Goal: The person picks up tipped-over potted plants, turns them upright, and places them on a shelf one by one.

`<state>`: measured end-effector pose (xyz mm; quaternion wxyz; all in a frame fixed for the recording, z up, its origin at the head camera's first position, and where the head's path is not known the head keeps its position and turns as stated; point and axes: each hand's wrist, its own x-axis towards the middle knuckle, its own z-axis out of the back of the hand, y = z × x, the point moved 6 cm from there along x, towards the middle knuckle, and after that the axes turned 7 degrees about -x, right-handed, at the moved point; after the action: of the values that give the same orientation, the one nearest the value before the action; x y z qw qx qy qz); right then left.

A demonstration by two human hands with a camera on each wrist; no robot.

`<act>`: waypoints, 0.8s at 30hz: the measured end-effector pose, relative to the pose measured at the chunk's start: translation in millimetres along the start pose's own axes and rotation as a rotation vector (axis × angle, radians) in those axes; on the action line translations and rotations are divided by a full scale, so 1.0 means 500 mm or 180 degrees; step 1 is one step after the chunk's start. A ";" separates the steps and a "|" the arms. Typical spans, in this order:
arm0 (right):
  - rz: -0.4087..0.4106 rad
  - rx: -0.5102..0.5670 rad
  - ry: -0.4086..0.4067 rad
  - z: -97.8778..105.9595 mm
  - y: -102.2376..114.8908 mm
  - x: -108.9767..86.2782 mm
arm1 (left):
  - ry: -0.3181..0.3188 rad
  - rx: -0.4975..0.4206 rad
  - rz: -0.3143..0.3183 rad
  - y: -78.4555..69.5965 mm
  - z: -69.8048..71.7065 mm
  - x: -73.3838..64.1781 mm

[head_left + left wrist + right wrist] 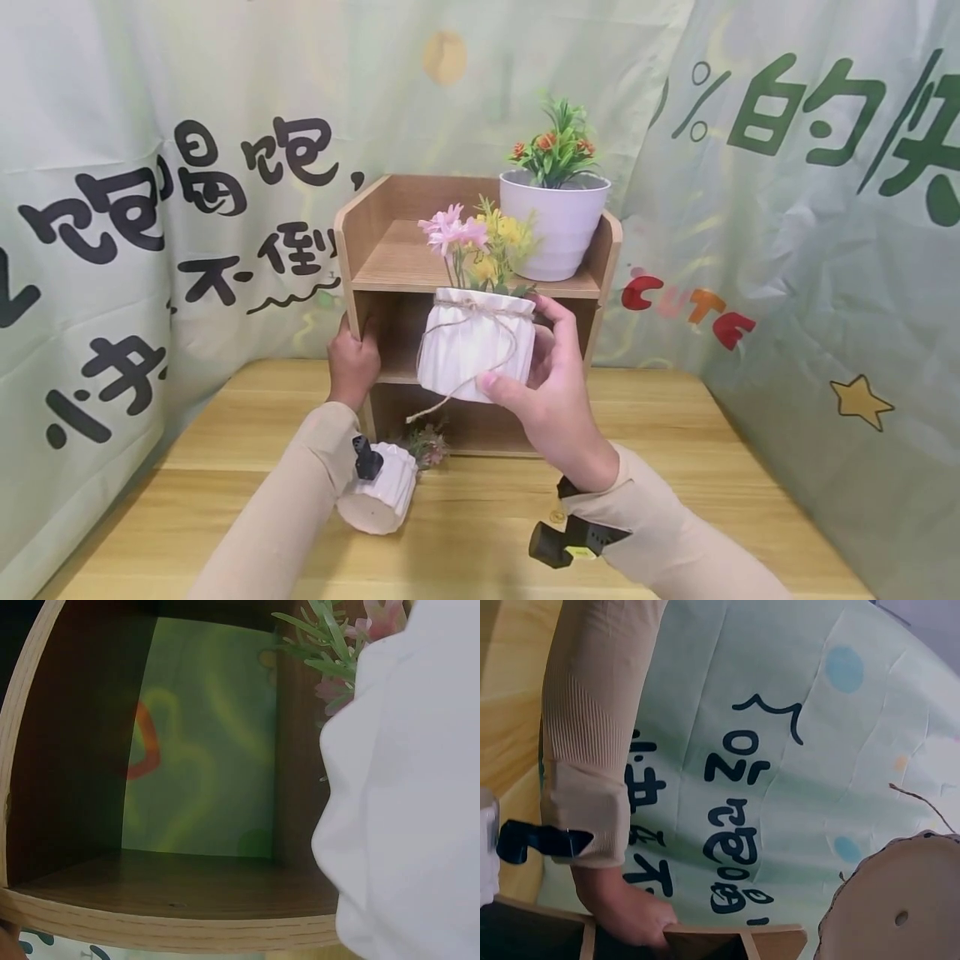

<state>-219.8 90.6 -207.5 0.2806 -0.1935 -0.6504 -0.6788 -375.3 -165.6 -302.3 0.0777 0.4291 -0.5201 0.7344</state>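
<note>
My right hand (558, 392) grips a white pleated flower pot (472, 346) by its right side, thumb on the front. Twine is tied in a bow round its neck, and pink and yellow artificial flowers (487, 242) stand in it. The pot is raised in front of the wooden shelf (480, 287); its round base with a small hole (900, 900) faces the right wrist camera. My left hand (354, 364) holds the shelf's left side panel at middle height, with some fingers hidden behind the panel.
A larger white pot (553, 225) with an orange-flowered plant stands on the shelf's top right. Another white pleated pot (381, 492) lies on its side on the wooden table (645, 517), its flowers toward the shelf's lowest level. Printed cloth (247, 75) hangs behind and at both sides.
</note>
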 end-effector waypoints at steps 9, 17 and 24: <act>0.0212 -0.0012 -0.0134 0.003 0.000 0.031 | 0.0010 0.0026 -0.0022 0.002 -0.001 0.002; 0.0255 -0.0213 -0.0244 0.004 -0.009 0.056 | 0.0046 0.0055 0.0043 0.004 -0.001 0.000; 0.0548 -0.0301 -0.0232 -0.003 -0.018 0.076 | 0.0039 0.0051 0.0050 0.001 0.001 -0.001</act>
<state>-254.5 84.3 -190.5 0.3046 -0.2863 -0.6084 -0.6746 -375.2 -166.2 -303.0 0.0716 0.4211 -0.5171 0.7418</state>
